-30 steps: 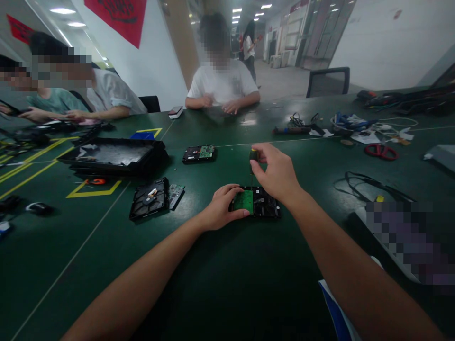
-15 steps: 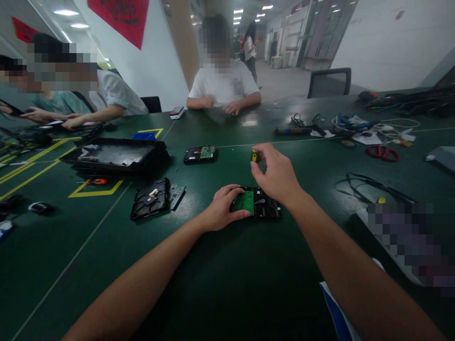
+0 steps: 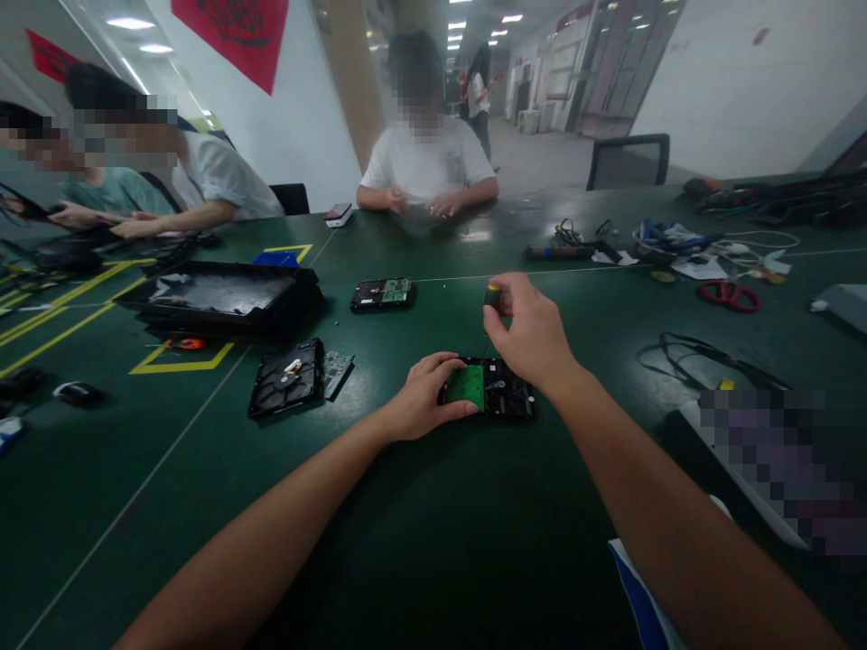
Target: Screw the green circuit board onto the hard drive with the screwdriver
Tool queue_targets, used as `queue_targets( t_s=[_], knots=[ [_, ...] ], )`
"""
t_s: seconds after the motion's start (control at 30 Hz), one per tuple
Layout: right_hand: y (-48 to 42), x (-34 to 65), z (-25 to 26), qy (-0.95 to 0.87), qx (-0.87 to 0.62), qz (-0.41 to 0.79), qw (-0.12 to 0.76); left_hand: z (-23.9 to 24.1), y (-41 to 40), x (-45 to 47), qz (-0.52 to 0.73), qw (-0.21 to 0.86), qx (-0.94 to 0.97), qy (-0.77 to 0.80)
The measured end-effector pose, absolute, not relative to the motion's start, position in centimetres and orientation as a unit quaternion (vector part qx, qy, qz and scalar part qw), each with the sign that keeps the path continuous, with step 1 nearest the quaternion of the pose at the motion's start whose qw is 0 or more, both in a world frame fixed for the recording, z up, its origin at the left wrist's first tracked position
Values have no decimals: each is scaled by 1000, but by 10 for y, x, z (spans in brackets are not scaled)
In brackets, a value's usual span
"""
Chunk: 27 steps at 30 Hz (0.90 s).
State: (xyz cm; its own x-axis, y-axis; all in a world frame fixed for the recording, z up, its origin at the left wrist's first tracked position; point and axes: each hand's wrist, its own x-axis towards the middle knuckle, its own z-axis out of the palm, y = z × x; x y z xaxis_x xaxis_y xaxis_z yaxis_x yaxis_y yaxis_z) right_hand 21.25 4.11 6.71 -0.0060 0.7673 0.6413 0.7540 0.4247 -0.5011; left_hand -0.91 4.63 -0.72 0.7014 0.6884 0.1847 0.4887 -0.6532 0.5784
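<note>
A black hard drive with a green circuit board (image 3: 466,386) lies flat on the dark green table in front of me. My left hand (image 3: 428,397) grips its left end, thumb along the near edge and fingers over the far edge. Above the drive, my right hand (image 3: 526,325) is closed around the yellow and black handle of a screwdriver (image 3: 492,296). The thin shaft points down to the far edge of the board; its tip is too small to make out. To the left lie an opened black drive casing (image 3: 288,379) and a loose circuit board (image 3: 337,372).
Another hard drive (image 3: 381,294) lies further back, with stacked black trays (image 3: 223,298) to its left. Red-handled scissors (image 3: 729,295), black cables (image 3: 718,357) and tangled cords are on the right. A person in white (image 3: 426,167) sits opposite; others sit at the left.
The screwdriver's handle has turned and shifted slightly right in my right hand, and the shaft now leans a little. My left hand keeps its place on the drive.
</note>
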Motion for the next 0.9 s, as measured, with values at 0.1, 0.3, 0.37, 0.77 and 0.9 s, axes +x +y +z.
queue_targets(
  t_s=[0.1,0.3,0.37,0.77,0.9],
  knots=[
    [40,212,68,-717,-528,4,456,-7,46,-9,199,256,885,334],
    [39,211,68,-730,-523,11,440,-9,47,-9,195,247,890,330],
    [39,210,67,-727,-526,30,440,-10,48,-10,191,247,890,331],
    [41,212,65,-721,-526,21,450,-10,48,-10,190,244,891,332],
    [40,213,68,-732,-521,7,439,-10,48,-10,189,244,891,332]
  ],
)
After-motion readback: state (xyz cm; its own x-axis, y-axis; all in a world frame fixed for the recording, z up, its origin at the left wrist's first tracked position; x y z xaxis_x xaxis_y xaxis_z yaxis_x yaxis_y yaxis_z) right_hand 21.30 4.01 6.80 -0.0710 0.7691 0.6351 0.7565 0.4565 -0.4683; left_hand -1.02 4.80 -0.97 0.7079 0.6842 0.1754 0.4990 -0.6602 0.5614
